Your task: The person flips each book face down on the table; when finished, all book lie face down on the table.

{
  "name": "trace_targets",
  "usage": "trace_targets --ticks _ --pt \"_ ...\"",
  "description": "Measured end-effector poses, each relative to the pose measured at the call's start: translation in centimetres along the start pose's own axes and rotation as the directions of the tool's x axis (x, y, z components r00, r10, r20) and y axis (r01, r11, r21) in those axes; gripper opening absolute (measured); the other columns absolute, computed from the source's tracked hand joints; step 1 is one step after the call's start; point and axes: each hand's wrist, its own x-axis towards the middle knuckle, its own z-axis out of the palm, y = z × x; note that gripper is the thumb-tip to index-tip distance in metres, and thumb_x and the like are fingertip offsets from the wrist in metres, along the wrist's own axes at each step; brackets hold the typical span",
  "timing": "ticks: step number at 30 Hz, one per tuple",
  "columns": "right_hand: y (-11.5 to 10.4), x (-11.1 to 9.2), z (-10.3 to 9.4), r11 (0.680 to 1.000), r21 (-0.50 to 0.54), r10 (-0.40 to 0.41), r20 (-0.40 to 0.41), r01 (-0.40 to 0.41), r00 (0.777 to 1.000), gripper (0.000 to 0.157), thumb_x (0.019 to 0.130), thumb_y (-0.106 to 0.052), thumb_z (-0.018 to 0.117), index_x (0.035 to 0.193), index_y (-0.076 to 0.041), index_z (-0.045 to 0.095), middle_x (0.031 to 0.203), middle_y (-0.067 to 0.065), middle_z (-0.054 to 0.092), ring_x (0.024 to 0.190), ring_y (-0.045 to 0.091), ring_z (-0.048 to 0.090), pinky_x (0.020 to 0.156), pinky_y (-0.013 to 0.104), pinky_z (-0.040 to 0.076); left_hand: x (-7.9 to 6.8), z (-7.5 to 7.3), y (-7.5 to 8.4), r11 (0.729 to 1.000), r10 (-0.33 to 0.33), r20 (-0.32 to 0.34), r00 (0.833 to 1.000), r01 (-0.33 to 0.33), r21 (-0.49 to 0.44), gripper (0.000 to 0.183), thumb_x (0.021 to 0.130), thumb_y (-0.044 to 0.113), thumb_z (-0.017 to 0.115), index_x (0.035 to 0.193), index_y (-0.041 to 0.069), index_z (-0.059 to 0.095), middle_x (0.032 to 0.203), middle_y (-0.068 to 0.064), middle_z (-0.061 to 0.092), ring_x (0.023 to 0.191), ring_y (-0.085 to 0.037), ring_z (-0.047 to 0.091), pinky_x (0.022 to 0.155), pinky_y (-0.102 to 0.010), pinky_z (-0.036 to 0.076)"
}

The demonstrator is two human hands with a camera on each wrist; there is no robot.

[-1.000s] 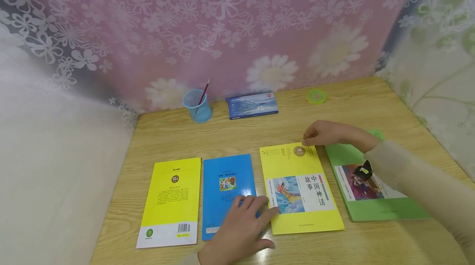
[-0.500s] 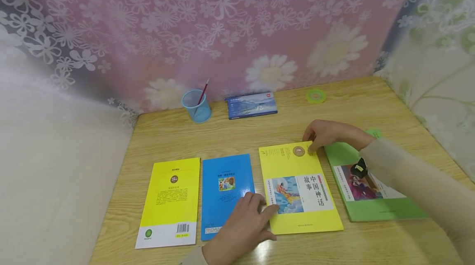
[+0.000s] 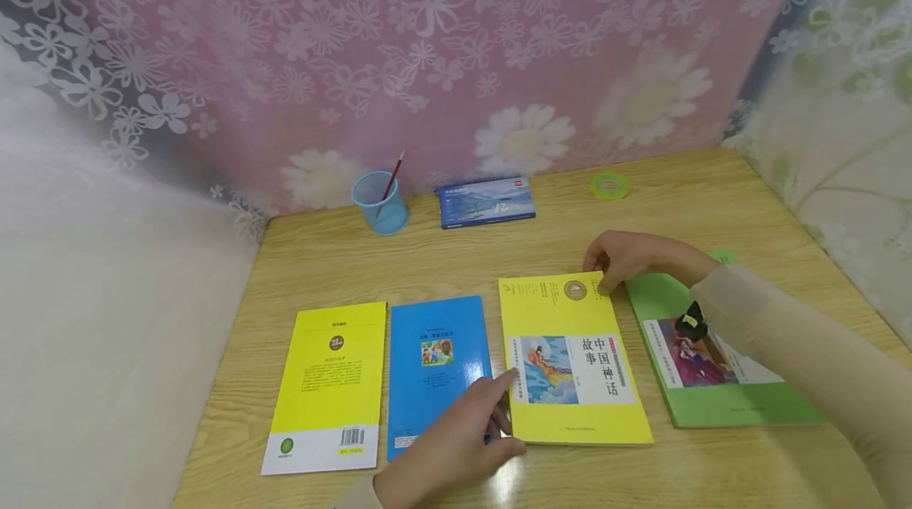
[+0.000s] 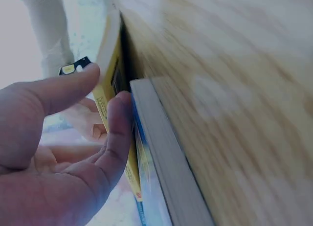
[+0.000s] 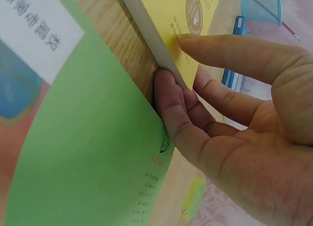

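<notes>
A yellow Chinese storybook [image 3: 580,311] lies face up right of centre, its right side slightly raised. My right hand [image 3: 627,260] pinches its top right corner; in the right wrist view the thumb [image 5: 220,50] is on the cover and the other fingers are behind the page edge. My left hand [image 3: 456,438] touches the book's left edge with loosely bent fingers, the thumb apart below. In the left wrist view a finger [image 4: 117,133] sits between the yellow book [image 4: 110,55] and the blue book [image 4: 164,157].
Left of centre lie the blue book [image 3: 431,382] and another yellow book [image 3: 324,390], back covers up. A green book [image 3: 734,410] lies under my right forearm. Farther back stand a blue mesh pen cup [image 3: 381,212] holding a pencil, a blue box [image 3: 488,203] and a green tape roll [image 3: 609,186].
My right thumb has moved onto the yellow storybook's top right corner. That book has tilted slightly. My left fingers have slid from over its cover back to its left edge.
</notes>
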Motion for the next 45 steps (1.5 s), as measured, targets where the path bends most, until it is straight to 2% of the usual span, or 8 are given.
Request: trace_targets --ticks 3,7,13,21,28,34,42,45 --pt "-0.1 0.0 0.0 1.0 0.006 0.007 -0.004 -0.007 1.0 0.031 0.084 -0.005 0.082 0.112 0.001 0.072 0.103 0.012 0.072 0.086 0.019 0.059 0.077 0.03 0.052 0.2 -0.4 0.1 0.946 -0.138 0.021 0.99 0.138 -0.293 0.098 0.088 0.015 0.086 0.167 0.015 0.028 0.118 0.004 0.056 0.096 -0.003 0.065 0.082 -0.018 0.059" --pt "0.0 0.0 0.1 1.0 0.016 0.007 -0.009 -0.006 1.0 0.029 0.085 -0.004 0.081 0.112 0.001 0.072 0.102 0.012 0.071 0.087 0.02 0.059 0.077 0.03 0.052 0.2 -1.0 0.1 0.858 -0.208 0.051 0.977 0.207 -0.469 0.094 0.086 0.005 0.085 0.163 0.007 0.033 0.116 -0.003 0.056 0.097 -0.011 0.067 0.08 -0.02 0.059" --pt "0.0 -0.1 0.0 0.999 0.044 0.007 -0.016 -0.007 1.0 0.033 0.084 0.0 0.079 0.115 0.001 0.072 0.102 0.012 0.069 0.088 0.021 0.056 0.076 0.031 0.051 0.0 -1.6 0.0 0.782 -0.162 0.036 0.986 0.151 -0.605 0.074 0.091 -0.004 0.074 0.155 0.005 0.04 0.123 -0.009 0.06 0.103 -0.017 0.069 0.081 -0.021 0.059" --pt "0.1 -0.5 -0.8 0.999 0.039 -0.022 -0.005 0.022 1.0 0.029 0.082 -0.001 0.08 0.111 -0.005 0.074 0.098 0.009 0.068 0.086 0.021 0.054 0.074 0.033 0.047 -0.3 -1.8 0.5 0.754 -0.042 -0.029 0.999 0.013 -0.657 0.069 0.095 -0.004 0.067 0.157 0.012 0.04 0.138 -0.016 0.068 0.114 -0.022 0.075 0.09 -0.025 0.062" --pt "0.8 -1.4 -2.3 0.997 0.04 -0.064 0.01 0.063 0.998 0.02 0.084 -0.011 0.085 0.101 -0.011 0.073 0.091 0.007 0.063 0.084 0.02 0.053 0.072 0.03 0.046 -0.9 -2.4 1.0 0.758 0.02 -0.079 0.997 -0.067 -0.649 0.057 0.104 0.0 0.059 0.158 0.01 0.044 0.151 -0.018 0.06 0.118 -0.03 0.074 0.098 -0.042 0.061" --pt "1.7 -2.3 -3.8 0.95 0.311 -0.062 0.111 0.025 0.992 0.027 0.094 -0.01 0.078 0.117 0.001 0.069 0.106 0.015 0.074 0.094 0.024 0.07 0.086 0.03 0.06 -1.5 -3.2 1.4 0.772 0.098 -0.178 0.979 -0.188 -0.607 0.049 0.11 0.008 0.052 0.158 0.006 0.044 0.156 -0.018 0.056 0.127 -0.021 0.07 0.1 -0.043 0.059" --pt "2.1 -2.9 -5.0 0.875 0.484 -0.082 0.12 0.014 0.989 0.034 0.1 -0.01 0.071 0.129 0.006 0.064 0.121 0.01 0.074 0.115 0.028 0.073 0.103 0.04 0.06 -2.4 -3.8 2.3 0.925 0.175 -0.353 0.919 -0.277 -0.26 0.044 0.112 0.02 0.053 0.155 0.017 0.049 0.14 -0.006 0.07 0.1 -0.01 0.075 0.076 -0.025 0.064" --pt "2.3 -3.1 -5.3 0.835 0.549 -0.143 0.137 0.045 0.98 0.031 0.106 -0.008 0.061 0.132 0.007 0.063 0.125 0.007 0.073 0.119 0.027 0.073 0.106 0.042 0.058 -2.5 -3.9 2.5 0.943 0.231 -0.388 0.892 -0.304 -0.138 0.043 0.112 0.02 0.053 0.154 0.018 0.05 0.135 -0.007 0.073 0.098 -0.007 0.074 0.07 -0.021 0.059"
